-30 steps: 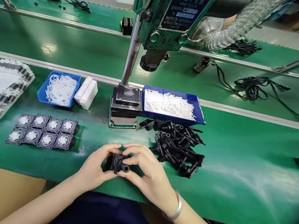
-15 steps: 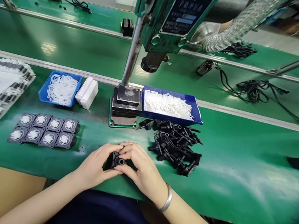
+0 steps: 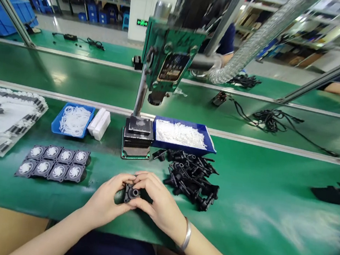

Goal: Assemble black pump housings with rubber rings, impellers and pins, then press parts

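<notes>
Nestling between two hands, as seen from where I stand: one black fitting point(image 3: 131, 194), square flange leftward, stub tube aimed toward the near edge of the tabletop point(image 3: 247, 225) and slightly right. Left hand point(image 3: 104, 200): fingers gripping the fitting from the left. Right hand point(image 3: 156, 204): fingers gripping it from the right. Neither is nearer; both touch. Beyond the right hand: a pile of black parts point(image 3: 192, 180). Ahead, well apart: the press base point(image 3: 138, 136). Contact between fitting and tabletop: cannot tell

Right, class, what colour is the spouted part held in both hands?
The spouted part is black; it shows best in the head view.
</notes>
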`<move>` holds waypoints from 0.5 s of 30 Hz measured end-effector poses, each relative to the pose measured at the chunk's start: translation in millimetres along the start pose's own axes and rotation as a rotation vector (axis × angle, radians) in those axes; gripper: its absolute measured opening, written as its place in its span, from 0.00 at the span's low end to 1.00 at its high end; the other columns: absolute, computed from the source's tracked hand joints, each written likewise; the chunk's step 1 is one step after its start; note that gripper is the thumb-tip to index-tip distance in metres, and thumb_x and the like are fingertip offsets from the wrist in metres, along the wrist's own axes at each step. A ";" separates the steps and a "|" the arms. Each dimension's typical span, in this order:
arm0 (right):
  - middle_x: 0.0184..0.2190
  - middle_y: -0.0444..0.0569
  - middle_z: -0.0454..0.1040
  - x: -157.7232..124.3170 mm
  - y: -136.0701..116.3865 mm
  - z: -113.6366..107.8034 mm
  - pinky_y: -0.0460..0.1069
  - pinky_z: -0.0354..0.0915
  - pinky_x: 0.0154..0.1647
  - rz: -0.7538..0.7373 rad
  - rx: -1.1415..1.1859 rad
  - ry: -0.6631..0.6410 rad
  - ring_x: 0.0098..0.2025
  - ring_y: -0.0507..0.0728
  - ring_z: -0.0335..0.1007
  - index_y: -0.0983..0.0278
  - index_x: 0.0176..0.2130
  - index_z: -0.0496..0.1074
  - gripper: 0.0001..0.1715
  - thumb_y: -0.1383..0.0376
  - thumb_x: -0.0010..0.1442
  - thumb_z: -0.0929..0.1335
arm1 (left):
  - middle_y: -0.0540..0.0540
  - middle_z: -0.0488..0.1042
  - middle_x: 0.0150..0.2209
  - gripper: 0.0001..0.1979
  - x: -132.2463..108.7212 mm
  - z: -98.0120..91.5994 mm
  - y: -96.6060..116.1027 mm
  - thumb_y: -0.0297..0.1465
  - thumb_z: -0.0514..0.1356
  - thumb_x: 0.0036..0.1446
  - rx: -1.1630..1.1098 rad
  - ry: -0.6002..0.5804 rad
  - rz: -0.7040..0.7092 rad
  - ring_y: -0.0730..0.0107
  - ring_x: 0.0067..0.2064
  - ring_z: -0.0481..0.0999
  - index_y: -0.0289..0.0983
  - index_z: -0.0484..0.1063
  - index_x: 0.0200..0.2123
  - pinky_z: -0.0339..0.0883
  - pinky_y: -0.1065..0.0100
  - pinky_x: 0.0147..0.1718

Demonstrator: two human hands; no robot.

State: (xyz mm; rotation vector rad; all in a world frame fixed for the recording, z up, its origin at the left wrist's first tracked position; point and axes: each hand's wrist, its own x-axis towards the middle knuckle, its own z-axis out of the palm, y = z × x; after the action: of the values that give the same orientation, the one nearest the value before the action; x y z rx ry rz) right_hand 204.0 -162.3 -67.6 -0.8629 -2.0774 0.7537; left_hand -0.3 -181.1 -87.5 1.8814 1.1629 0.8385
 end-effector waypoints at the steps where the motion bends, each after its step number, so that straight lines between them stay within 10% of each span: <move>1: 0.46 0.52 0.72 9.1 -3.3 -13.5 0.55 0.71 0.52 -0.026 -0.046 0.009 0.52 0.59 0.69 0.60 0.45 0.68 0.16 0.55 0.62 0.71 | 0.47 0.76 0.48 0.25 6.5 -8.2 6.9 0.28 0.69 0.53 0.029 0.013 0.051 0.64 0.48 0.78 0.45 0.67 0.53 0.74 0.63 0.47; 8: 0.54 0.52 0.68 160.6 -52.0 -161.7 0.56 0.69 0.59 -0.414 -0.228 0.665 0.57 0.58 0.70 0.61 0.55 0.66 0.21 0.60 0.64 0.70 | 0.46 0.75 0.43 0.17 107.1 -76.7 53.2 0.36 0.69 0.53 0.135 0.286 0.303 0.61 0.46 0.76 0.41 0.72 0.46 0.74 0.59 0.47; 12: 0.67 0.54 0.53 240.5 -100.1 -217.3 0.47 0.63 0.51 -0.293 -0.015 0.576 0.61 0.58 0.64 0.73 0.68 0.42 0.41 0.59 0.64 0.61 | 0.46 0.74 0.40 0.19 157.2 -82.3 45.3 0.39 0.69 0.51 0.047 0.282 0.270 0.62 0.42 0.78 0.38 0.71 0.43 0.77 0.59 0.42; 15: 0.66 0.49 0.55 234.9 -119.3 -218.6 0.45 0.63 0.41 -0.326 -0.015 0.584 0.53 0.55 0.71 0.65 0.69 0.38 0.44 0.56 0.61 0.60 | 0.45 0.74 0.41 0.20 171.0 -79.2 36.6 0.41 0.69 0.50 0.056 0.268 0.280 0.62 0.42 0.78 0.38 0.71 0.43 0.78 0.60 0.40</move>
State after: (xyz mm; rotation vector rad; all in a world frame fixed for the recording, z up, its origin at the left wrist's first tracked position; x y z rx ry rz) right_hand 226.2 -4.1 235.1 -0.6314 -1.6369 0.2644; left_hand 12.9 -14.6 7.1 2.0543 1.1012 1.2557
